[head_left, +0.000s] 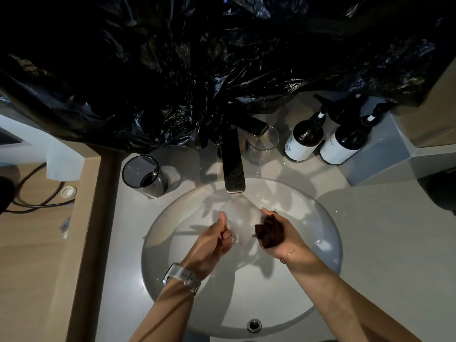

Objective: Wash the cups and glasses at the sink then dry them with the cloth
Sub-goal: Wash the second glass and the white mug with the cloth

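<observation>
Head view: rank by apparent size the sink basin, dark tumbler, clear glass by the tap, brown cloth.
1. sink basin, by far largest
2. dark tumbler
3. clear glass by the tap, close to the tumbler, unsure
4. brown cloth, bunched in the right hand

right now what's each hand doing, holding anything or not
Left hand: fingers curled on the handle of the white cup under the faucet.
Right hand: fingers gripping the bunched dark cloth.

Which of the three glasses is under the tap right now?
The clear glass gripped by the left hand over the basin. The dark-rimmed glass and the clear tumbler stand on the counter.
</observation>
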{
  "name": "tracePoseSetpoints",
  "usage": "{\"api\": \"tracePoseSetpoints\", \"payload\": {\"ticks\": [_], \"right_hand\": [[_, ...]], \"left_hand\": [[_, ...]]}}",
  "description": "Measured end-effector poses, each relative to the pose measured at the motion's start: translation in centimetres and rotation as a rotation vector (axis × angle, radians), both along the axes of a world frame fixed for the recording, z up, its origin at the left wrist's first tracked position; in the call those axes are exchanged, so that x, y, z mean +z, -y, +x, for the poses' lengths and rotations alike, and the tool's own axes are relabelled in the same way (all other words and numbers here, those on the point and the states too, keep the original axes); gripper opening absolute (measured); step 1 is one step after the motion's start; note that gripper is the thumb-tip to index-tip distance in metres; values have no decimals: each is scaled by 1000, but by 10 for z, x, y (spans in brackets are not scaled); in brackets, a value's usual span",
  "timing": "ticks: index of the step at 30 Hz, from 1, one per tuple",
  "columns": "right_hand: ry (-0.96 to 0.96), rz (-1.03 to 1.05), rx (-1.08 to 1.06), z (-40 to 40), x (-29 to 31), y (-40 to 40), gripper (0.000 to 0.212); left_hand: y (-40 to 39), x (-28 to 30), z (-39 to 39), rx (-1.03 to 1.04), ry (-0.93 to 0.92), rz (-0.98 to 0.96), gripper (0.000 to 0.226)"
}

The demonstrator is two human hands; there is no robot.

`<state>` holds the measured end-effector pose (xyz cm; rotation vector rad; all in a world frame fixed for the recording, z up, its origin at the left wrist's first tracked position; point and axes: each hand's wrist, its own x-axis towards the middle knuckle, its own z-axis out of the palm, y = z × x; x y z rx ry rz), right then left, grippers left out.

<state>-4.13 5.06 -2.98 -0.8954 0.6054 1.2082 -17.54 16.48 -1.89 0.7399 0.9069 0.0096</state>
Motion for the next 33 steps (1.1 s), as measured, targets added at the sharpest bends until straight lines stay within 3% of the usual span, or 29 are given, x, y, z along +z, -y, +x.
{"api": "tracePoseSetpoints", "payload": {"ticks": [5, 9, 14, 16, 19, 21, 26, 31, 33], "right_hand": [[74, 30, -45, 10, 5, 0, 30], [261, -43, 22, 11, 15, 1, 37], [806, -407, 212, 4, 30, 5, 26], [1060, -426, 389, -3, 35, 2, 24], [1637, -376, 822, -14, 31, -3, 39], [1871, -320, 884, -13, 21, -12, 46], [1776, -403, 577, 4, 3, -16, 41], [1852, -105, 591, -40, 1, -7, 29], [1867, -141, 612, -31, -2, -23, 32]], "left_hand": [[15, -6, 0, 177, 90, -274, 27], [18, 3, 7, 216, 169, -281, 25], [15, 1, 11, 364, 105, -295, 19], [15, 0, 11, 368, 74, -298, 21], [20, 6, 12, 260, -16, -186, 24], [24, 11, 13, 185, -52, -114, 24], [18, 14, 9, 314, -76, -210, 27], [23, 17, 21, 412, -54, -88, 33], [21, 16, 25, 409, -86, -105, 36]]}}
